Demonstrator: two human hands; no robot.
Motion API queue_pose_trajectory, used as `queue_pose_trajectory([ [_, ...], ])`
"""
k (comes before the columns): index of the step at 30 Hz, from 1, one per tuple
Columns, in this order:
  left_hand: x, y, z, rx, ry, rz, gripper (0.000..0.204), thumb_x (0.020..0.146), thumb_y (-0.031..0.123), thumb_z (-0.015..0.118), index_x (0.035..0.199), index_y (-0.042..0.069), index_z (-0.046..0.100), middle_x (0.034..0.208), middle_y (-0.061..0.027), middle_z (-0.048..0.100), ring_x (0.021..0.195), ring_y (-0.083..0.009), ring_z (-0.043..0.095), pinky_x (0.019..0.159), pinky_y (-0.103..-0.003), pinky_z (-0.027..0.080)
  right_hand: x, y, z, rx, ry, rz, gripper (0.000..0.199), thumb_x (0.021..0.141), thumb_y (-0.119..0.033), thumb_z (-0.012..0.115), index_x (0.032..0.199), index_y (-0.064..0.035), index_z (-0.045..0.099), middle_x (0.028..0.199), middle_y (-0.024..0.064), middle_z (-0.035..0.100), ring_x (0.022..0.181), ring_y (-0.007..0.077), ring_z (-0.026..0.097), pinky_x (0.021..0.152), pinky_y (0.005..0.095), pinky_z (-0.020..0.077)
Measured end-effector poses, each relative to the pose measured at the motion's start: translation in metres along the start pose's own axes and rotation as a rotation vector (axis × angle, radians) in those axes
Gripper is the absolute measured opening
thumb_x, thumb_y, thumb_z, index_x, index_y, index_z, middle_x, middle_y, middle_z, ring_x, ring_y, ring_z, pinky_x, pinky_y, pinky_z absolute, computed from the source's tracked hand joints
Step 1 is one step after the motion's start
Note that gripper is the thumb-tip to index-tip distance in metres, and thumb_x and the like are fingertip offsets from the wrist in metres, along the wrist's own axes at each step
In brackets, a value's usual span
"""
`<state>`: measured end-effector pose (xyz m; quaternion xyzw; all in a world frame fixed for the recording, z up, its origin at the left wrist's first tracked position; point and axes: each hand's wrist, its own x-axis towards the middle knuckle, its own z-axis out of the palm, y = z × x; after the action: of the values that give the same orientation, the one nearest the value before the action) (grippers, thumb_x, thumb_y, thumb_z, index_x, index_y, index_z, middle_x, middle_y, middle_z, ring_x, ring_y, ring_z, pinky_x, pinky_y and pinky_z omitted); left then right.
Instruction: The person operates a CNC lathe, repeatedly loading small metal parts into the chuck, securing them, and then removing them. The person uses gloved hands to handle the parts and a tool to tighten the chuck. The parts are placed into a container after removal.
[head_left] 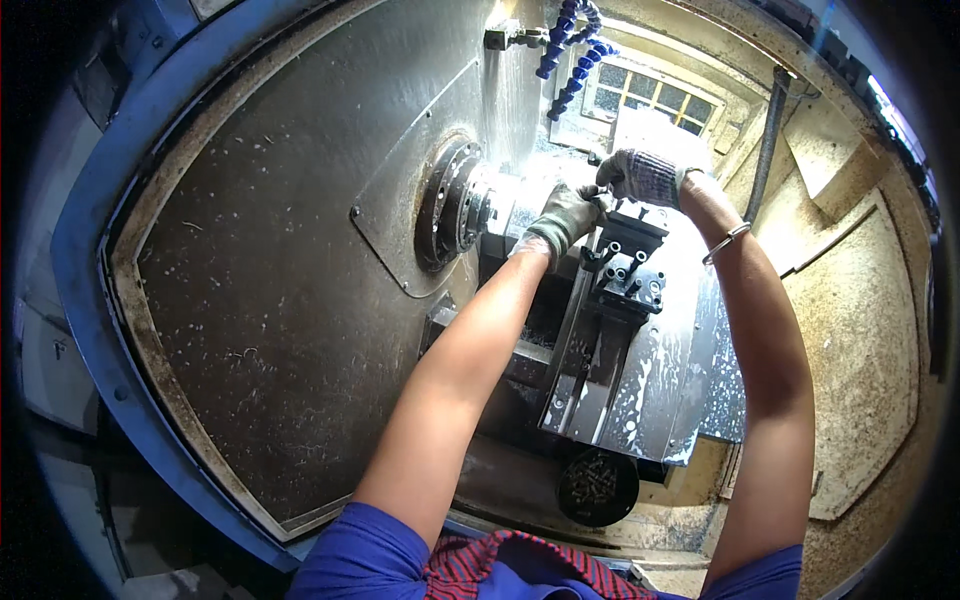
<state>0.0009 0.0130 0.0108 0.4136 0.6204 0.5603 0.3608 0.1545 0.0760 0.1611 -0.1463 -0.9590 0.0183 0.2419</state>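
Both my arms reach into a lathe, and the hands meet beside its chuck and tool slide. My left hand [567,217], in a worn grey-green glove, is closed with its fingertips around a small dark part I cannot make out. My right hand [645,178], in a dark knitted glove, comes in from the other side, its fingers curled at the same spot. What it grips is hidden. Just nearer than the hands sits a black tool block [632,280] with several upright bolts, on the slide. The round chuck [458,203] stands to the left of my left hand.
Blue jointed coolant hoses [570,60] hang at the back. Wet, white-spattered metal covers [655,390] lie right of the slide rail [585,380]. Near me is a dark round container [598,487] with small metal pieces. A large grey panel [290,250] fills the left.
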Motion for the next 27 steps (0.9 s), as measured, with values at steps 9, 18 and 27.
queue_pose_trajectory([
  [9,-0.011,0.008,-0.002,0.052,-0.038,0.091,0.012,0.089,0.012,0.062,0.098,0.008,0.068,0.074,0.0017,0.065,0.065,-0.0058,0.057,0.056,-0.024,0.046,0.003,-0.012,0.029,-0.098,0.032,0.013,0.019,0.092,-0.021,0.058,0.098,-0.0057,0.067,0.089,0.0098,0.067,0.082,0.0185,0.064,0.072,0.0325,0.0502],
  [18,-0.012,0.010,0.000,0.074,-0.013,-0.015,0.015,0.088,0.017,0.063,0.100,0.010,0.068,0.076,0.0036,0.064,0.061,-0.0060,0.053,0.057,-0.024,0.045,0.002,-0.011,0.021,-0.078,0.008,0.005,0.020,0.092,-0.021,0.058,0.099,-0.0042,0.067,0.090,0.0104,0.068,0.082,0.0180,0.064,0.072,0.0318,0.0504],
  [27,-0.017,0.013,-0.001,-0.034,-0.025,0.011,0.017,0.087,0.014,0.063,0.102,0.009,0.068,0.076,0.0016,0.065,0.061,-0.0056,0.054,0.058,-0.024,0.046,0.002,-0.012,0.018,-0.040,0.001,0.030,0.021,0.092,-0.020,0.059,0.100,-0.0027,0.066,0.090,0.0109,0.068,0.082,0.0174,0.064,0.073,0.0311,0.0505],
])
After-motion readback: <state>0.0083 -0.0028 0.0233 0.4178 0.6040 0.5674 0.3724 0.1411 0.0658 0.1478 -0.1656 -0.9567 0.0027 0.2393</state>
